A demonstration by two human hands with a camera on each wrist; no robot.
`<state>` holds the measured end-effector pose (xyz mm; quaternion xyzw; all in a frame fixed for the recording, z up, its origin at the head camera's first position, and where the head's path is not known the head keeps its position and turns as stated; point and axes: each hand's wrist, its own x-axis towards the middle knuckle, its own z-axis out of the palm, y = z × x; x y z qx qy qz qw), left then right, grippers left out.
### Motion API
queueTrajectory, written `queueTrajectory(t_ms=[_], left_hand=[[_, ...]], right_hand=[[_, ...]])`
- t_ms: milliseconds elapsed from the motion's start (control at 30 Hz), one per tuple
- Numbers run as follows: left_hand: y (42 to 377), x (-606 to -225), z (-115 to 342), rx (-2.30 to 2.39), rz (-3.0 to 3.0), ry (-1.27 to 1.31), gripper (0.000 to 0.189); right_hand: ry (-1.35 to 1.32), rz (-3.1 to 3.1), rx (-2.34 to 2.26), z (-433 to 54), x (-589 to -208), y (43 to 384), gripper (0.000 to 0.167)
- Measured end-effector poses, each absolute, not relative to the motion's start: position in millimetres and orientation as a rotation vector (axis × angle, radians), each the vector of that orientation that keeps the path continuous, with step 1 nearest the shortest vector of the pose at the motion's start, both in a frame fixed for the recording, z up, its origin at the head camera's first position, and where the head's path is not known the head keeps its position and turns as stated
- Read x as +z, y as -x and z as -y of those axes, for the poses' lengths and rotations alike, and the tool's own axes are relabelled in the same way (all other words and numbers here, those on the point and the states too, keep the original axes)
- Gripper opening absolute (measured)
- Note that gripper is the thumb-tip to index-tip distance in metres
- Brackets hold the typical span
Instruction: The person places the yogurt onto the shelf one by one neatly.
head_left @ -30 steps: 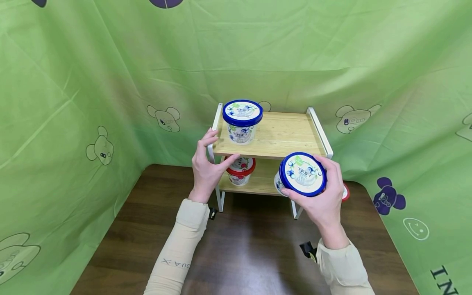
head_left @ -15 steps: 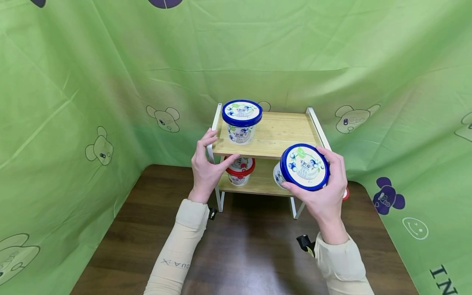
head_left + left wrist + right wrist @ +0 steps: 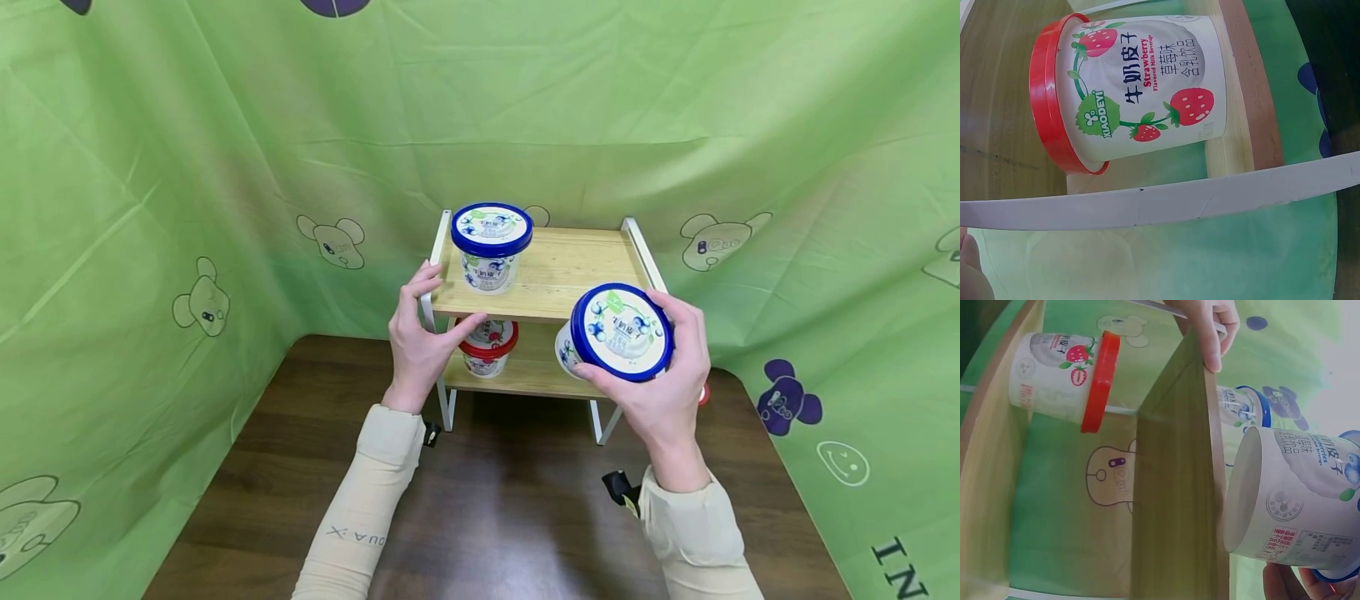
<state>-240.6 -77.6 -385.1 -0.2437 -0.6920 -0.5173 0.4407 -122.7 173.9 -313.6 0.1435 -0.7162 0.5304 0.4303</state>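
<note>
Open room ran across the upper shelf (image 3: 573, 262) from a standing blue-lidded tub (image 3: 491, 248) to the white right rail (image 3: 647, 257), a left hand (image 3: 420, 342) blocking the left front corner, a held tub (image 3: 624, 333) near the right. Below, a red-lidded tub (image 3: 487, 352) obstructed the lower shelf (image 3: 536, 362) at left.

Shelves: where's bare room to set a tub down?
Upper shelf: bare from the standing blue tub to the right rail. Lower shelf: bare just right of the red tub; in the head view the held tub hides that shelf's right end. Crowded: the upper shelf's left end, with the standing blue tub and left hand.
</note>
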Motion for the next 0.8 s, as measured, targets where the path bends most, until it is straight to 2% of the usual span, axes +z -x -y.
queueTrajectory(t_ms=[367,800], left_hand=[[242.1,-387.7,79.6,-1.264,1.746,0.6,0.073],[239.9,-386.1,78.5,-1.283,1.725,0.608,0.071]], right_hand=[[-0.386,1.737,1.29,-171.2,-305.9,125.4,0.113],[-0.369,1.714,1.297,-170.8,-301.2,125.4,0.107]])
